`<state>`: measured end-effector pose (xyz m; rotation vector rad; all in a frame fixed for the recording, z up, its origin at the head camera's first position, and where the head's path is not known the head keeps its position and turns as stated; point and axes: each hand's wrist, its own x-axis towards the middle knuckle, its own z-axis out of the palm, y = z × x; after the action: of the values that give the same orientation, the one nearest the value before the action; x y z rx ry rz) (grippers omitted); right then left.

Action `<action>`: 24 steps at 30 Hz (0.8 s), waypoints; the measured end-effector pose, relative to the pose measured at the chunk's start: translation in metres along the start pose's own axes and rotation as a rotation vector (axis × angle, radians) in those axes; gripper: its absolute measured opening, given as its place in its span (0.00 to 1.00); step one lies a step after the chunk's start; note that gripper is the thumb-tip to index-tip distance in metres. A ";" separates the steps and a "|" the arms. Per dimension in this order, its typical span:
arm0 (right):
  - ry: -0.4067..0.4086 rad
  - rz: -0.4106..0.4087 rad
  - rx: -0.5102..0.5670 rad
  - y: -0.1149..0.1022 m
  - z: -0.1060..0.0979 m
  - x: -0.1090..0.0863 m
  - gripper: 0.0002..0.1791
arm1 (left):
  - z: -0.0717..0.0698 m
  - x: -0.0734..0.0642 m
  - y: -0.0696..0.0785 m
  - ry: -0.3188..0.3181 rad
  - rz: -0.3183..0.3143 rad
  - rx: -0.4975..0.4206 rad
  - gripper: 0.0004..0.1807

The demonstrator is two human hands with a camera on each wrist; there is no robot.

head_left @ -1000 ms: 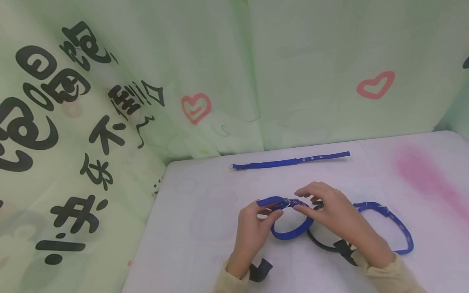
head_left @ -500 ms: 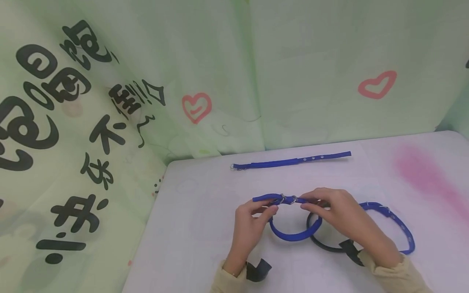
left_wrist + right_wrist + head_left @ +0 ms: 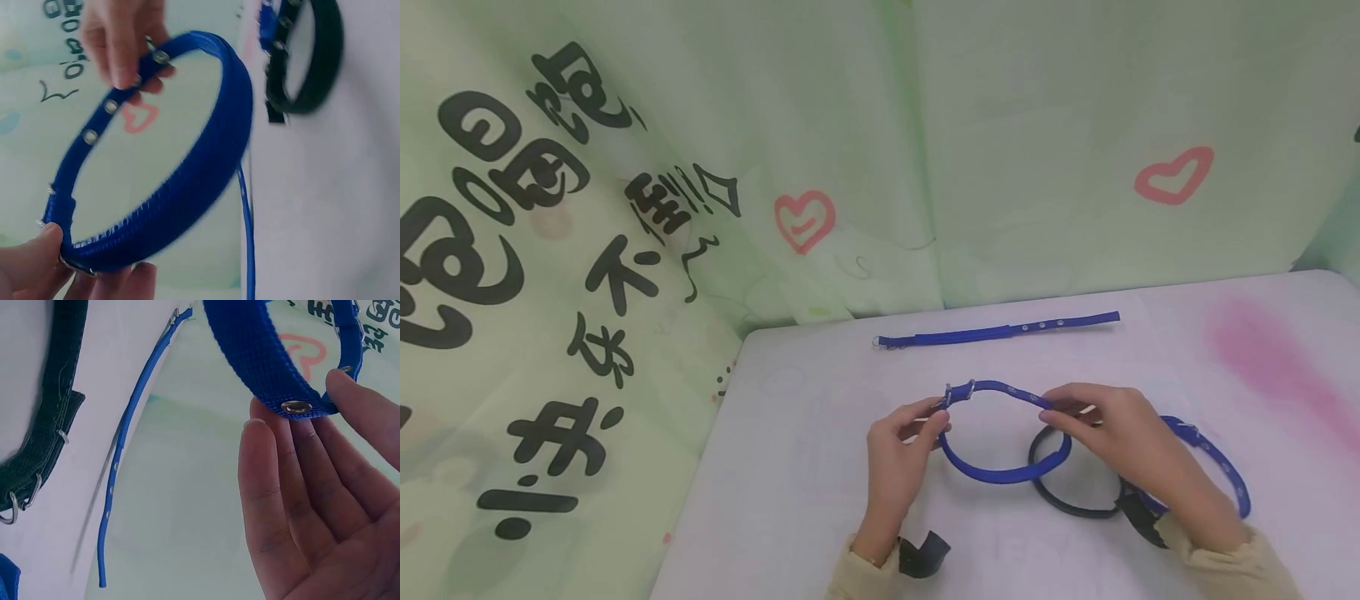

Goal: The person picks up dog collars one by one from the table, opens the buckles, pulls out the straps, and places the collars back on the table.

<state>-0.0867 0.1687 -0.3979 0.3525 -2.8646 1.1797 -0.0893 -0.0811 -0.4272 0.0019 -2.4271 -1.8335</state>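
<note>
A blue pet collar [image 3: 1003,477], looped into a ring, is held up between both hands. My left hand [image 3: 901,450] pinches it at the metal buckle on its left side, thumb on top in the left wrist view. On the opposite side, my right hand [image 3: 1120,425] pinches the strap between thumb and fingers. Metal eyelets [image 3: 91,136] line the thinner upper stretch of strap, and a thicker padded band [image 3: 206,169] forms the lower part. A round metal rivet [image 3: 296,407] shows close to my right fingertips.
Behind the hands lies a straightened blue collar [image 3: 962,336]. A looped black collar [image 3: 1078,510] and another looped blue collar [image 3: 1225,471] lie by the right forearm, which partly hides them. A printed curtain [image 3: 1037,125] hangs behind the white table [image 3: 797,467].
My hands have moved apart, the right one first taking hold of the strap. The held collar's ring has widened, and its loose end no longer sticks out past the left hand.
</note>
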 end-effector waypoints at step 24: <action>0.174 0.003 -0.014 0.023 -0.011 -0.006 0.21 | 0.001 0.005 -0.009 0.021 0.002 -0.061 0.15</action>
<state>-0.0860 0.1932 -0.4069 0.2320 -2.7234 1.1300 -0.0945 -0.0833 -0.4358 0.0145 -2.3555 -1.8966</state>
